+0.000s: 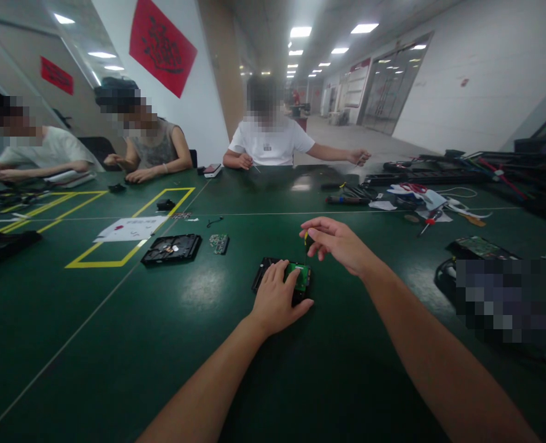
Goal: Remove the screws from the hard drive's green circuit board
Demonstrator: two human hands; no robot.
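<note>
A hard drive [303,278] lies on the green table mat with its green circuit board facing up. My left hand [276,295] rests spread over its left part, fingers stretched out across the casing and board, hiding much of it. Above the drive's right edge, my right hand [335,243] pinches a screwdriver [308,240] with a yellow and black handle. The screwdriver stands upright, its thin shaft pointing down at the board's edge. Whether the tip touches a screw is too small to tell.
Left of my hands lie another hard drive [173,248] and a small circuit board [219,243]. A white paper [129,229] sits by yellow tape. Tools and cables [420,200] clutter the right back; a red screwdriver [429,223] lies there. Several people sit across the table.
</note>
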